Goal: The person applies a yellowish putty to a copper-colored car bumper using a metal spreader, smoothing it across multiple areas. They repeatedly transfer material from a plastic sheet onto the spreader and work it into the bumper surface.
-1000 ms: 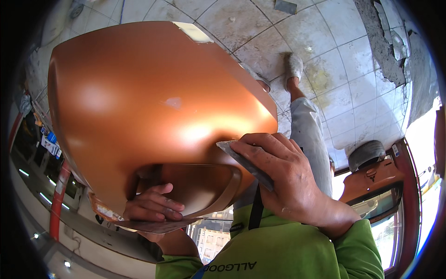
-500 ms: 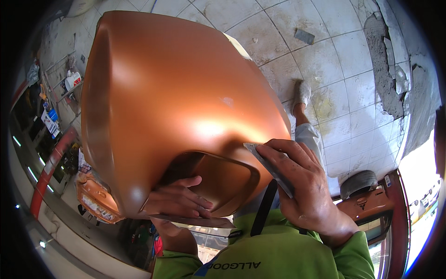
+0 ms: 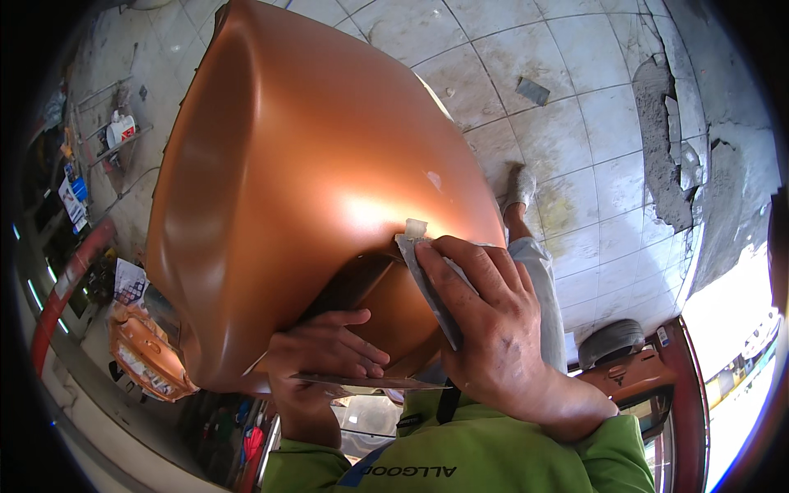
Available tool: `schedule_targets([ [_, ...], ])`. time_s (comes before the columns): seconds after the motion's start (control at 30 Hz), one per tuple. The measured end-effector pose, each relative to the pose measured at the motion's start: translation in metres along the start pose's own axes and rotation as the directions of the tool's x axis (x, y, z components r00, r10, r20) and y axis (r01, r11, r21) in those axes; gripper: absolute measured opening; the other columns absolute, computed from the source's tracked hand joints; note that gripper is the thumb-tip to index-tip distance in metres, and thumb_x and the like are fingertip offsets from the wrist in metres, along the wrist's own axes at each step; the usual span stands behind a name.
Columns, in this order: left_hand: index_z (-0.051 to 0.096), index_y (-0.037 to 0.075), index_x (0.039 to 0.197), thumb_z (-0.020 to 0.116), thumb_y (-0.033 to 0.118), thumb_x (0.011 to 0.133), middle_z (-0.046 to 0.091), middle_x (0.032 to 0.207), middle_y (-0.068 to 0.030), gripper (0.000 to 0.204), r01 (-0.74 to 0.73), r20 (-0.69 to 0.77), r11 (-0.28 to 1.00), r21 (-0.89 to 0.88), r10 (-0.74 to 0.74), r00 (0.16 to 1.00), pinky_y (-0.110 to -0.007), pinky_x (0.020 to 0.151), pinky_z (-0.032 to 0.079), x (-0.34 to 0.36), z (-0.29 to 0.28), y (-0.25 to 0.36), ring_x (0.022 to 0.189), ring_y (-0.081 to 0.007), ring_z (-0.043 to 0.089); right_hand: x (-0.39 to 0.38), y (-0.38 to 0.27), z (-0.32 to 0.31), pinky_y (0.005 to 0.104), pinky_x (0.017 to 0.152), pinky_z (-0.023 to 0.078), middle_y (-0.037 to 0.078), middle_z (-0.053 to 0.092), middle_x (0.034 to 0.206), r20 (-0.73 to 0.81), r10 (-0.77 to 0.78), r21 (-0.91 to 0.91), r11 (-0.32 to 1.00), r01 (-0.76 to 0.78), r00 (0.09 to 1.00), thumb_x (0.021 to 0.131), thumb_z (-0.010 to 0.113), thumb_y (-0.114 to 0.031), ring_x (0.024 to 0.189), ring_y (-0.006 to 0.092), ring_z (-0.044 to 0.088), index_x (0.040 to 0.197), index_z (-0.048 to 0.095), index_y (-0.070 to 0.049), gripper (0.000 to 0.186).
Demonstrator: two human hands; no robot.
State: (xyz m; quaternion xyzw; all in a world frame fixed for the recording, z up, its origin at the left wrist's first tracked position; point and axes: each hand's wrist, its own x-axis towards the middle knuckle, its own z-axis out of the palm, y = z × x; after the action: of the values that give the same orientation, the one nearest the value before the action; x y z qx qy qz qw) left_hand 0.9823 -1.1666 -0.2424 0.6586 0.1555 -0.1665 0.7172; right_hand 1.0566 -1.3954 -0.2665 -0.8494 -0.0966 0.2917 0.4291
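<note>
Pale floor tiles (image 3: 567, 177), stained and dusty, fill the upper right of my head view, with a broken grey strip (image 3: 656, 156) near the far edge and a small grey rectangle (image 3: 533, 91) lying flat on them. Through this distant feed I have a big orange panel (image 3: 329, 140) across the middle, smooth and curved, with a dark recess (image 3: 341, 283) at its lower side. It stands right in front of the wearer's green shirt (image 3: 468, 452).

On my right, the right hand (image 3: 493, 316) has its fingers clenched on a flat grey scraper (image 3: 429, 294), tilted, its upper corner at the panel just above the recess. A pale smear (image 3: 417, 228) sits at that corner.

My left hand (image 3: 329, 345) is by the recess, its fingers extended and grasping a thin plate (image 3: 362, 381); the plate shows nearly edge-on, so I can't be sure how the thumb bears on it. Lower right, a dark tyre (image 3: 612, 341) stands beside an orange vehicle part (image 3: 625, 374).
</note>
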Motion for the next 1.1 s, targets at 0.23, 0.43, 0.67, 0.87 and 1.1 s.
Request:
schedule_targets([
  [0.23,0.077,0.006,0.078,0.079,0.043,0.092,0.079,0.073,-0.0165,0.04,-0.032,0.025,0.993,0.117,0.03,0.999,-0.053,0.105,0.054,0.0,0.0,-0.001,0.077,-0.034,0.081,0.01,0.024,-0.021,0.0475,0.098,0.05,0.012,0.067,0.13,-0.004,-0.02,0.131,0.991,0.021,1.0,0.071,0.067,0.006,0.12,0.0366,0.064,0.135,0.07,-0.006,0.065],
  [0.43,0.078,0.007,0.08,0.074,0.046,0.097,0.079,0.073,-0.0172,0.042,-0.013,0.076,0.993,0.121,0.004,0.997,-0.054,0.106,0.053,0.001,-0.005,0.0,0.075,-0.0344,0.081,0.021,0.01,-0.023,0.0505,0.106,0.048,0.021,0.068,0.128,0.069,-0.03,0.165,0.986,0.019,0.997,0.073,0.06,0.012,0.118,0.0432,0.065,0.136,0.069,-0.001,0.064],
  [0.67,0.078,0.002,0.08,0.086,0.02,0.074,0.08,0.077,-0.0148,0.021,0.019,0.095,0.998,0.055,-0.024,0.995,-0.055,0.108,0.052,0.0,-0.011,-0.005,0.085,-0.0352,0.082,0.006,0.012,-0.035,0.0457,0.096,0.048,0.011,0.068,0.131,0.174,-0.002,0.078,0.997,-0.012,0.985,0.074,0.067,0.0,0.116,0.0343,0.065,0.136,0.07,-0.005,0.063],
  [0.87,0.078,0.003,0.077,0.085,0.034,0.081,0.079,0.074,-0.0148,0.032,0.045,0.078,0.99,0.136,-0.056,0.995,-0.054,0.106,0.054,0.003,-0.006,0.006,0.082,-0.0337,0.082,0.015,0.039,-0.025,0.0511,0.111,0.045,0.018,0.067,0.131,0.087,0.044,0.298,0.952,-0.068,0.995,0.076,0.062,0.005,0.12,0.0417,0.064,0.136,0.069,-0.001,0.06],
  [1.1,0.071,0.01,0.069,0.069,0.029,0.099,0.075,0.064,-0.0158,0.036,-0.051,0.0,0.968,0.244,0.053,0.999,-0.051,0.099,0.056,0.005,0.012,0.001,0.067,-0.0316,0.079,0.013,0.029,-0.032,0.0472,0.1,0.048,0.014,0.068,0.132,0.176,-0.05,0.17,0.985,0.02,0.983,0.072,0.065,0.002,0.118,0.0368,0.064,0.136,0.069,-0.004,0.065],
])
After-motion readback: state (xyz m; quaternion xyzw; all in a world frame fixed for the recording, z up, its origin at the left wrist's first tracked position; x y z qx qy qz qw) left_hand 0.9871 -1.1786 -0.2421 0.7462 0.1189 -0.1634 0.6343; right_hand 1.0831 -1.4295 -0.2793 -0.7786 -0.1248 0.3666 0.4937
